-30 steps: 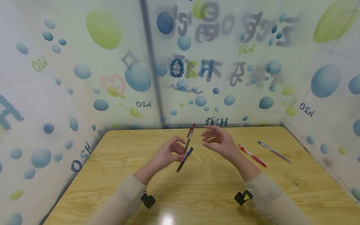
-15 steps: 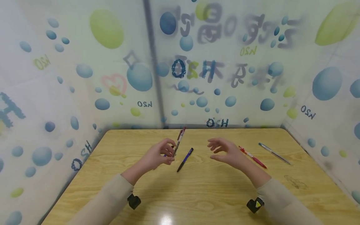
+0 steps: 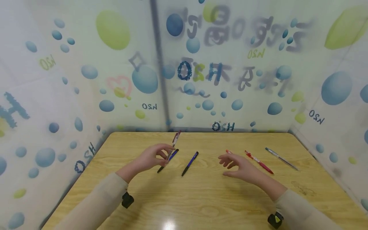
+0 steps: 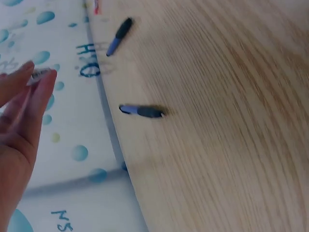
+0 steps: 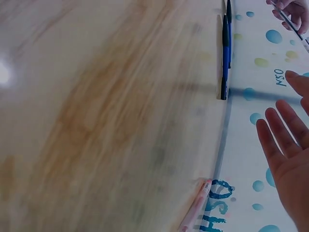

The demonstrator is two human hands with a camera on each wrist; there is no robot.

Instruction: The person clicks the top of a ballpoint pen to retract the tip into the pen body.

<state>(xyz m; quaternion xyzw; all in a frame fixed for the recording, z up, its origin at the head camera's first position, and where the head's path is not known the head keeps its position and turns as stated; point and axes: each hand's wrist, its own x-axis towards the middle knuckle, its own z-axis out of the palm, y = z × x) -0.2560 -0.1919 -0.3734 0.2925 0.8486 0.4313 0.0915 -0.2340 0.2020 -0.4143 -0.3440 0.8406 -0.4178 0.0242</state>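
My left hand (image 3: 149, 156) pinches a slim pen (image 3: 176, 139) with a dark red clip end, tilted upright above the table. Behind that hand lies a blue-and-black pen (image 3: 174, 154), partly covered by the fingers. A second blue-and-black pen (image 3: 189, 164) rests just to its right; the left wrist view shows both. My right hand (image 3: 241, 167) hovers with relaxed, spread fingers and holds nothing. Beyond its fingers, the tip of a red pen (image 3: 228, 151) shows, the rest hidden. Another red pen (image 3: 259, 162) lies right of that hand.
A clear pen with a blue-green end (image 3: 281, 158) lies farther right on the wood-grain table (image 3: 198, 201). Near the right edge there is a dark scribble mark (image 3: 302, 187). Patterned white sheets (image 3: 244, 118) enclose the table's back and sides.
My left hand has moved left with the slim pen, uncovering one blue-and-black pen. My right hand has moved right and nearer, and the tip of another red pen now shows beyond it.
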